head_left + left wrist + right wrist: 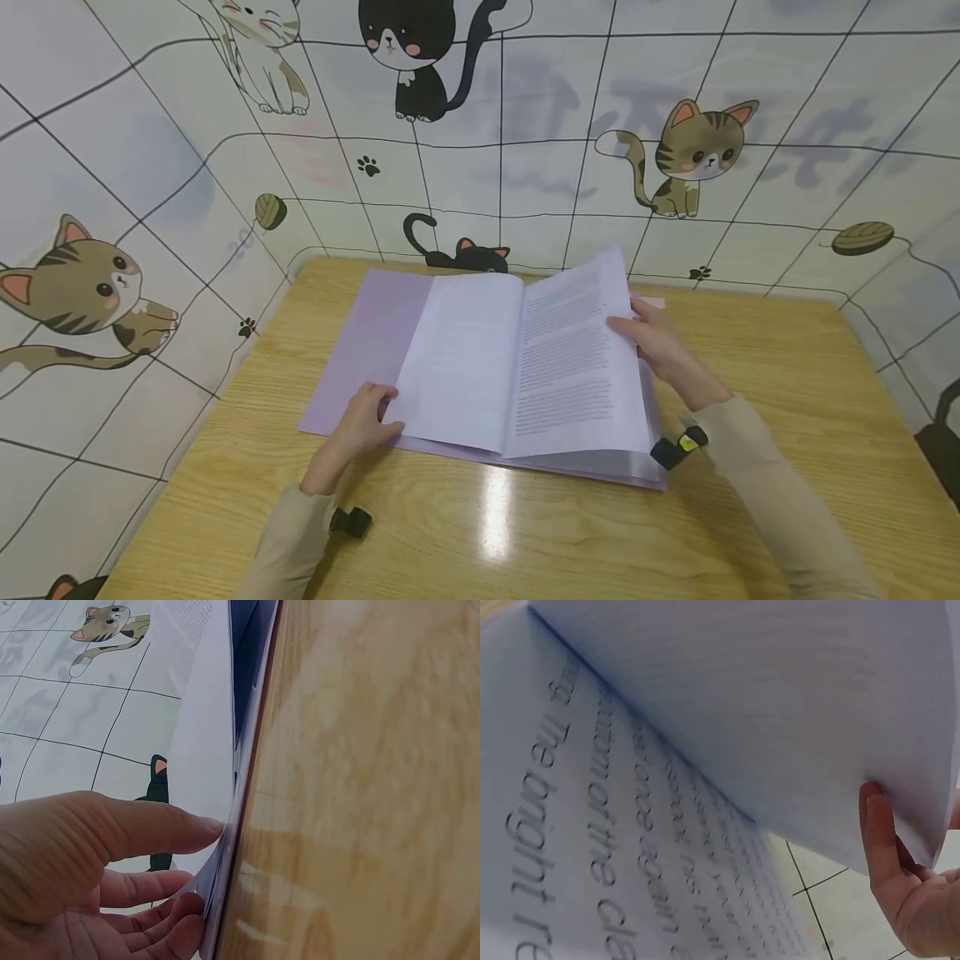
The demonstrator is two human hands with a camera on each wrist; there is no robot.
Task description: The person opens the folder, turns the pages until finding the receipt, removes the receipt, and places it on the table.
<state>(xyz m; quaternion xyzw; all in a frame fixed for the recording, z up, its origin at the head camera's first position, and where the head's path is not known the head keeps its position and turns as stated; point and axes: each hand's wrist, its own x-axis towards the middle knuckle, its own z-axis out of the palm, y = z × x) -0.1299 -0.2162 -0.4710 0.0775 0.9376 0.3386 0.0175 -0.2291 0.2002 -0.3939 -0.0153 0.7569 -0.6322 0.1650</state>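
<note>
A purple folder (pixel 367 342) lies spread on the table, with white sheets inside. My right hand (pixel 663 346) pinches the outer edge of a printed page (pixel 566 367), thumb in front and fingers behind. That page is lifted and bowed; the right wrist view shows its underside (pixel 742 697) above another page of large print (pixel 607 825). My left hand (pixel 358 429) rests at the lower left edge of the left page (pixel 465 358), over the purple cover. In the left wrist view its thumb (pixel 172 829) touches the page edge, with the other fingers loosely bent beside it.
The wooden table (pixel 450 533) reaches out around the folder. Behind and to the left stands a white backdrop (pixel 525 167) with cartoon cats and grid lines. A pale pink tab (pixel 652 302) shows past the folder's upper right. A dark object (pixel 941 450) stands at the far right edge.
</note>
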